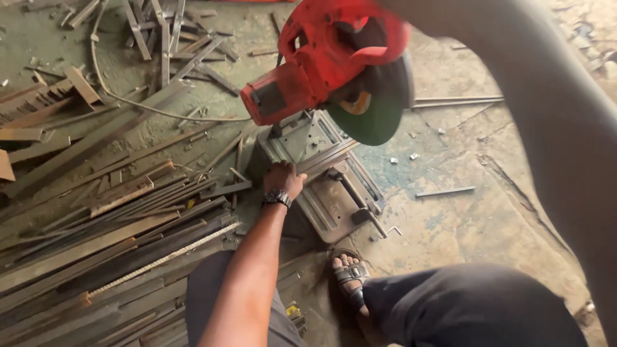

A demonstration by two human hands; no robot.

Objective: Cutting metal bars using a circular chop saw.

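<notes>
On the workshop floor, the left hand presses closed over a metal strip on the base of a raised red chop saw, beside piled steel bars; the right hand is hidden, grip untellable.

Red chop saw raised at a tilt above its grey steel base, dark cutting disc half covered by the guard (green label seen), metal strip laid across the base.
</notes>
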